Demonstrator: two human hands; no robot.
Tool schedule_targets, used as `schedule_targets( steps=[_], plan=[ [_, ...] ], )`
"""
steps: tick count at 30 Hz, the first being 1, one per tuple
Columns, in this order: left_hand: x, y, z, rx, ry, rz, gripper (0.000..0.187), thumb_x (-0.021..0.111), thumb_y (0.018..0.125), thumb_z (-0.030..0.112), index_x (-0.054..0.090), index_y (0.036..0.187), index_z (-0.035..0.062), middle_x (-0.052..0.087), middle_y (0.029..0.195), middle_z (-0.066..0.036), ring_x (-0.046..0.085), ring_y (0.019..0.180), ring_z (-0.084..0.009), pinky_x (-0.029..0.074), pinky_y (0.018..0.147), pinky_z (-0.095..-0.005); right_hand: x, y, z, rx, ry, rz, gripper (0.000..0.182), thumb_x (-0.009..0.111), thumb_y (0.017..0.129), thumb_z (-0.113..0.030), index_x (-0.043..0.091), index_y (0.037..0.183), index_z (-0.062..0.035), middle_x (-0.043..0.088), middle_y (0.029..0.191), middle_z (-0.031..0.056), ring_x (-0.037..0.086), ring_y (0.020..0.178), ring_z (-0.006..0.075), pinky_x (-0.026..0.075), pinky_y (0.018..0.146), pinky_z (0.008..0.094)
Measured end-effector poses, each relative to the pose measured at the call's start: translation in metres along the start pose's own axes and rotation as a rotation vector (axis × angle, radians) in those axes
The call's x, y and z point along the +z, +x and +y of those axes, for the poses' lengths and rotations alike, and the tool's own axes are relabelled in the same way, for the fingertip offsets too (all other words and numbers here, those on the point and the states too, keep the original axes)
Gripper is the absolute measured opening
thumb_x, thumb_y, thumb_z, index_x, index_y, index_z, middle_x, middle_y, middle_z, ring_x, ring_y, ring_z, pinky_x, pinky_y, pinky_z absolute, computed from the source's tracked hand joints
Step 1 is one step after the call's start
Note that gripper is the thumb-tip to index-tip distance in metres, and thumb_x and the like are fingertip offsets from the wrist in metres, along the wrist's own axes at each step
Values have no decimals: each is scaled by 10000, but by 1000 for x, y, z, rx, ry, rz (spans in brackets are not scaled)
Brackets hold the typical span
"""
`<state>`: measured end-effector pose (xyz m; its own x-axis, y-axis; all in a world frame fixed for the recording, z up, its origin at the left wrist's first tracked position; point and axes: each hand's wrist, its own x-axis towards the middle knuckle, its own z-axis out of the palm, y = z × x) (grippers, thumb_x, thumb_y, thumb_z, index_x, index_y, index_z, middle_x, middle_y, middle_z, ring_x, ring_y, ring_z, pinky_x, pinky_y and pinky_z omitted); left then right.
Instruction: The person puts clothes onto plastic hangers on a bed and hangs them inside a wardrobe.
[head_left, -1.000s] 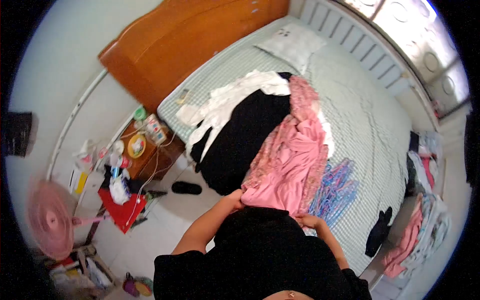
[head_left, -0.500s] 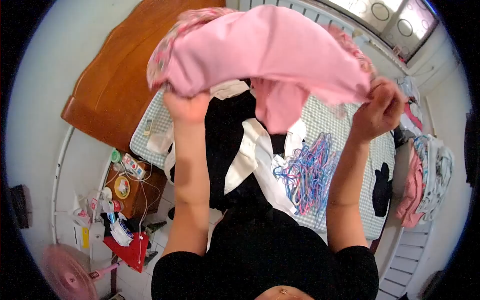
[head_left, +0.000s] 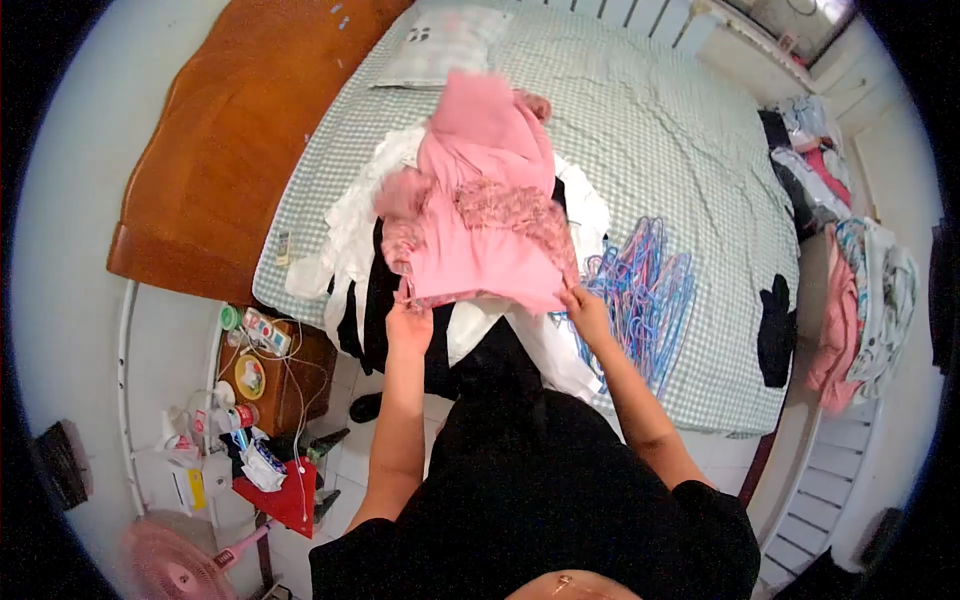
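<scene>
A pink garment (head_left: 490,260) with ruffled, patterned trim is stretched between my two hands, its far part spread over the bed and slightly blurred. My left hand (head_left: 409,322) is closed on its near left corner. At the near right corner, my right hand (head_left: 586,309) pinches the hem. Beneath the garment lie white clothes (head_left: 368,215) and black clothing (head_left: 385,335), mostly covered. A heap of blue, pink and purple clothes hangers (head_left: 645,300) rests on the bed just right of my right hand.
The bed (head_left: 690,170) has a green checked sheet, a pillow (head_left: 445,45) and a wooden headboard (head_left: 220,150). A small black garment (head_left: 776,335) lies at its right edge. Clothes (head_left: 860,310) hang at far right. A cluttered nightstand (head_left: 285,380) and pink fan (head_left: 180,570) stand at left.
Both hands have come down and closer together, bringing the pink garment from up in the air to low over the bed. The pillow and more of the bed now show.
</scene>
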<state>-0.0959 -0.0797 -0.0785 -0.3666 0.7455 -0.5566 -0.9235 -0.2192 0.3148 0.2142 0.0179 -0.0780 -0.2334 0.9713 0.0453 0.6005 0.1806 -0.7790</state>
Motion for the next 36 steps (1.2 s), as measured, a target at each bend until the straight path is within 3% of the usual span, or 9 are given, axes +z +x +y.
schedule_targets(
  steps=[6, 8, 10, 12, 21, 26, 30, 33, 36],
  plan=[
    [-49, -13, -40, -115, -2, 300, 227, 319, 957, 195, 508, 1042, 102, 553, 954, -32, 504, 720, -159, 422, 560, -289, 16, -57, 75, 94, 28, -238, 221, 569, 842, -232, 630, 920, -34, 636, 825, 158, 620, 729, 265, 476, 678, 335],
    [-108, 4, -40, -194, -18, 256, 199, 398, 931, 244, 497, 998, 84, 536, 987, -84, 524, 799, -185, 440, 574, -319, 12, -68, 95, 124, 146, -251, 213, 552, 848, -211, 627, 942, -35, 634, 873, 161, 618, 782, 276, 471, 701, 325],
    [-59, -21, -51, -151, 178, 568, 225, 402, 934, 271, 494, 992, 74, 507, 1023, -115, 507, 853, -216, 446, 617, -347, -6, -73, 109, 379, 182, -344, 204, 553, 831, -200, 631, 931, -41, 633, 848, 157, 601, 814, 298, 464, 719, 346],
    [-53, -26, -53, -142, 327, 482, 292, 388, 939, 335, 497, 984, 68, 485, 1028, -125, 488, 905, -248, 438, 691, -374, -6, -81, 152, 206, -174, -194, 204, 559, 806, -205, 639, 913, -50, 621, 841, 150, 582, 815, 313, 456, 733, 381],
    [-13, -29, -66, 194, 635, 134, 338, 341, 960, 272, 461, 1138, 12, 508, 1170, -115, 471, 1106, -275, 349, 983, -419, -81, -118, 300, 742, -392, 8, 243, 533, 767, -216, 661, 920, -76, 561, 1030, 189, 550, 941, 342, 449, 812, 428],
    [29, -41, -82, 307, 723, -56, 248, 366, 941, 162, 478, 1108, 16, 523, 1151, -111, 523, 1050, -230, 398, 951, -381, -96, -123, 341, 683, -424, -311, 310, 536, 785, -289, 638, 991, -80, 533, 1135, 212, 506, 1037, 352, 401, 894, 431],
    [61, -52, -96, 350, 673, -94, 238, 371, 934, 146, 478, 1102, 15, 548, 1115, -105, 541, 1021, -214, 421, 920, -372, -80, -135, 376, 606, -343, -267, 317, 545, 782, -298, 629, 1011, -96, 531, 1141, 216, 509, 1034, 350, 415, 876, 424],
    [71, -48, -103, 341, 653, -37, 253, 386, 927, 158, 497, 1113, 27, 577, 1025, -86, 575, 811, -130, 500, 748, -242, -87, -131, 370, 678, -304, -137, 286, 550, 780, -260, 624, 991, -83, 555, 1080, 210, 535, 984, 354, 436, 830, 418],
    [77, -44, -110, 342, 650, 52, 217, 435, 899, 163, 515, 1058, 39, 588, 1034, -83, 585, 932, -206, 497, 780, -362, -111, -128, 346, 690, -228, 276, 247, 538, 781, -188, 544, 977, -38, 568, 962, 185, 560, 878, 368, 439, 744, 439]
  ],
)
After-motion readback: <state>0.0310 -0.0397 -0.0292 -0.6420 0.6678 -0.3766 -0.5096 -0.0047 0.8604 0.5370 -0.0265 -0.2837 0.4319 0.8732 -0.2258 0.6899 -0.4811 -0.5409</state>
